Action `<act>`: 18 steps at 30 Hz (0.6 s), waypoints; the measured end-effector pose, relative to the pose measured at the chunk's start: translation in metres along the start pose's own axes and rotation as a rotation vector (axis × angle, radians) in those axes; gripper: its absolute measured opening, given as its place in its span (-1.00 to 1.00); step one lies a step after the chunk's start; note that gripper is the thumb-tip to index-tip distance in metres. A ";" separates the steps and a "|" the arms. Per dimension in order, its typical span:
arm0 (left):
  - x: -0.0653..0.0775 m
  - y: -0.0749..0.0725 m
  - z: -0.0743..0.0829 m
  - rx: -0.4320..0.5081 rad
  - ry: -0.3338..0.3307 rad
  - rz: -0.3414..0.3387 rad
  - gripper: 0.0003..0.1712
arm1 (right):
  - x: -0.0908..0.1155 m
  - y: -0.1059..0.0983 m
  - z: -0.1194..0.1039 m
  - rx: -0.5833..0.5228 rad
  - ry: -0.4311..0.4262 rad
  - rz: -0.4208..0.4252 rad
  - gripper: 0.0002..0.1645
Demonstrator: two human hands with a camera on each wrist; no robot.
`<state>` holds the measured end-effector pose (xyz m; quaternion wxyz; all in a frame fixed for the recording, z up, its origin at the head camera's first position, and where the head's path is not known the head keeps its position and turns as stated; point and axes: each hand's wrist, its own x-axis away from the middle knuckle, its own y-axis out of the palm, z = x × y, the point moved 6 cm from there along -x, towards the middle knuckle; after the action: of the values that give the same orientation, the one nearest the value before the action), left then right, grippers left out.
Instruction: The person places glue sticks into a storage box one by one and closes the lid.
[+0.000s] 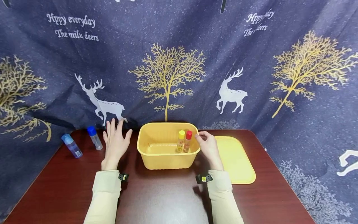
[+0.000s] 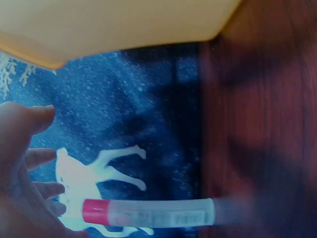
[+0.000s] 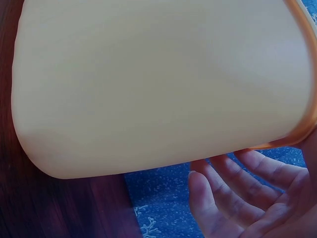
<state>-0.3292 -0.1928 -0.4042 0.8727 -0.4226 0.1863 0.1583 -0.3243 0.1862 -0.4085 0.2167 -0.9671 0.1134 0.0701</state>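
Observation:
My left hand (image 1: 116, 146) is spread open above the table, left of a yellow plastic bin (image 1: 167, 160). In the left wrist view a clear tube-shaped bottle with a pinkish-red cap (image 2: 148, 212) stands beyond the hand; the head view does not show it. Further left stand a clear bottle with a dark blue cap (image 1: 95, 139) and a bluish bottle with a light blue cap (image 1: 72, 146). My right hand (image 1: 209, 149) rests loosely at the bin's right end, its fingertips by the wall. Inside the bin, a yellow-capped bottle (image 1: 180, 142) and a red-capped bottle (image 1: 187, 142) stand upright side by side.
A flat yellow lid (image 1: 237, 161) lies on the dark red-brown table (image 1: 162, 199), right of the bin and partly under the right forearm. Behind the table hangs a blue cloth (image 1: 179, 28) printed with deer and trees.

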 end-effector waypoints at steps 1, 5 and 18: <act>-0.001 0.000 -0.002 0.005 -0.003 0.011 -0.29 | -0.001 -0.001 -0.001 0.003 -0.001 0.000 -0.72; -0.003 0.002 -0.015 0.022 -0.014 0.044 -0.32 | 0.000 -0.001 0.000 0.010 0.008 -0.001 -0.73; -0.010 -0.001 -0.039 0.126 -0.070 0.191 -0.36 | -0.001 -0.001 0.000 0.011 -0.007 0.013 -0.72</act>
<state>-0.3455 -0.2259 -0.4217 0.8846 -0.3413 0.2046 0.2432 -0.3246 0.1875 -0.4077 0.2221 -0.9648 0.1193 0.0743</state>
